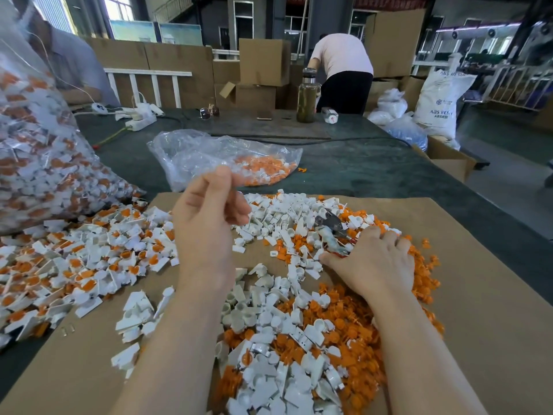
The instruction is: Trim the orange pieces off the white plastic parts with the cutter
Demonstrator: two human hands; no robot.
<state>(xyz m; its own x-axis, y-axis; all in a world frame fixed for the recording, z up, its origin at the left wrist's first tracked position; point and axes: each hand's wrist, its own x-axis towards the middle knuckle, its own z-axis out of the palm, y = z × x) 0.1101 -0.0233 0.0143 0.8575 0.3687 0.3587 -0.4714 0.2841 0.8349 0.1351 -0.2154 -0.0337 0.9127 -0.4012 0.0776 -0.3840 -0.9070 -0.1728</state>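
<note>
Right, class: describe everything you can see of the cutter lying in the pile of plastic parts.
The cutter is a small plier-type tool with dull grey metal jaws and worn, pale bluish handles showing a touch of red at the ends. It lies tilted on the mixed heap of white and orange pieces on the cardboard sheet, its head pointing away from the person. The right hand rests over the handle ends, fingers curling round them. Whether the jaws are open is unclear.

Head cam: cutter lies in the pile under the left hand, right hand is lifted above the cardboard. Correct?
Not quite: the hands are swapped. In the head view the cutter lies in the pile of white and orange pieces with the right hand on its handles, and the left hand is the one lifted above the cardboard.
</note>
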